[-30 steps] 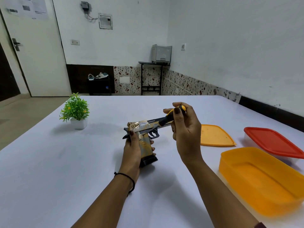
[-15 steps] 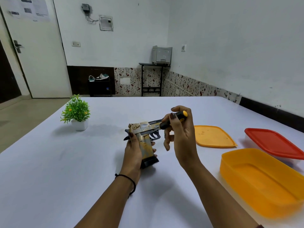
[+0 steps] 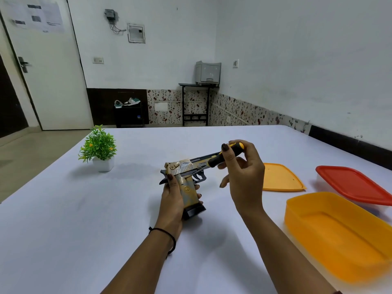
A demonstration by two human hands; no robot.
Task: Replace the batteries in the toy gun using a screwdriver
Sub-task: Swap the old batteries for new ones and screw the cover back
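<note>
The gold and black toy gun [image 3: 185,166] stands upright on its black base on the white table [image 3: 63,219], barrel pointing right. My left hand [image 3: 172,194] grips its handle from the left. My right hand [image 3: 244,175] pinches the black and yellow handle of a screwdriver [image 3: 224,154] between thumb and fingers. The thin shaft slants down-left, its tip at the top of the grip behind the trigger. No batteries are in sight.
An open yellow container [image 3: 339,234] sits at the right front, its yellow lid [image 3: 280,177] lying flat behind it. A box with a red lid [image 3: 356,185] stands at the far right. A small potted plant [image 3: 98,148] is at the back left.
My right hand's fingers have shifted on the screwdriver handle, as in turning it. The gun and my left hand stay in the same place.
</note>
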